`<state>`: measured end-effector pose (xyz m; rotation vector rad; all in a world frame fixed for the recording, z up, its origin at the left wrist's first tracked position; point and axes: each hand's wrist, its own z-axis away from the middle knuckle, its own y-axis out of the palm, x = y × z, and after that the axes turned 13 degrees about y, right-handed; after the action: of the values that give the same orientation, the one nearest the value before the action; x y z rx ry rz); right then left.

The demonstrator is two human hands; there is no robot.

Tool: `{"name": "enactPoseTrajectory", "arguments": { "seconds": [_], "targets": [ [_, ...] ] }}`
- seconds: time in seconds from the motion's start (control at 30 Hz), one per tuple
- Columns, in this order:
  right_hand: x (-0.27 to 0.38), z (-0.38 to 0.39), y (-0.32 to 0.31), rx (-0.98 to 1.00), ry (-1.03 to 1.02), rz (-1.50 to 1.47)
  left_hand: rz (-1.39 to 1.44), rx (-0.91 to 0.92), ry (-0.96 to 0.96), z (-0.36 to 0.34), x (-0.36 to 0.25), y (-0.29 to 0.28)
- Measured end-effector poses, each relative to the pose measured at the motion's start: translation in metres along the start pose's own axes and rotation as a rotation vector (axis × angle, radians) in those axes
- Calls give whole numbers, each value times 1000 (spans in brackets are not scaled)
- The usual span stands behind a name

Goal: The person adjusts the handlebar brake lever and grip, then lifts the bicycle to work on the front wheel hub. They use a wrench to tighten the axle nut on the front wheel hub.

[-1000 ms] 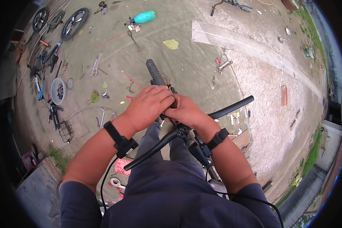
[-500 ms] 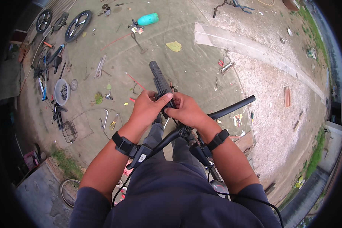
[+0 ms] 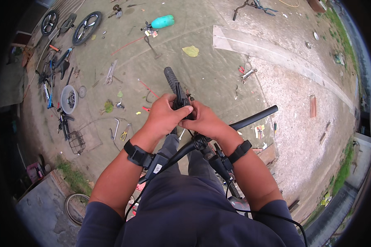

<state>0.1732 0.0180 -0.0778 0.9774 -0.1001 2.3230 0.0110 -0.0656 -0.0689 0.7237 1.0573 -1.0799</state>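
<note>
Close together above the bicycle's front end, my left hand [image 3: 164,114] and my right hand [image 3: 203,120] both grip a slim black part [image 3: 179,94]. Its upper end sticks out past my fingers; the rest is hidden by them, and its exact kind is unclear. The thumbs press in from either side. Beyond it shows the knobby front tyre [image 3: 170,76]. The black handlebar [image 3: 253,118] runs slantwise beneath my forearms, its bare right end pointing outward. The stem clamp [image 3: 200,142] sits just below my right hand.
Tools lie around on the green ground sheet [image 3: 160,53]: yellow-handled pliers [image 3: 125,132], a wrench [image 3: 111,72] and another wrench [image 3: 248,74]. To the left are a tub of parts [image 3: 69,99] and a bicycle frame [image 3: 49,82]. A wheel [image 3: 87,28] and a green bottle [image 3: 163,22] lie farther off.
The black part has turned in my hands, its broad ribbed side giving way to a narrower edge. Both hands keep hold of it, and my view has shifted slightly.
</note>
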Motion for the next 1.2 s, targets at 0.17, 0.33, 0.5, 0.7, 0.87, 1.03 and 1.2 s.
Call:
{"name": "enactPoseTrajectory", "arguments": {
  "seconds": [0.17, 0.33, 0.5, 0.7, 0.87, 1.03, 1.2],
  "targets": [
    [-3, -2, -17, 134, 60, -167, 122, 126, 41, 2, -12, 0],
    [4, 3, -16, 71, 98, -123, 55, 137, 101, 5, -12, -1],
    [17, 14, -11, -20, 29, 36, -424, 88, 171, 3, -17, 14],
    [4, 12, -2, -173, -94, 212, -323, -22, 281, 10, -14, 24],
    [6, 15, 1, -115, -146, 121, -10, -63, 255, 17, -6, 33],
    [7, 16, -19, 162, -81, -75, 464, 39, 173, 23, -6, 34],
    [11, 16, -19, 60, -37, 82, 670, 78, 127, 21, -9, 26]
  ]
}}
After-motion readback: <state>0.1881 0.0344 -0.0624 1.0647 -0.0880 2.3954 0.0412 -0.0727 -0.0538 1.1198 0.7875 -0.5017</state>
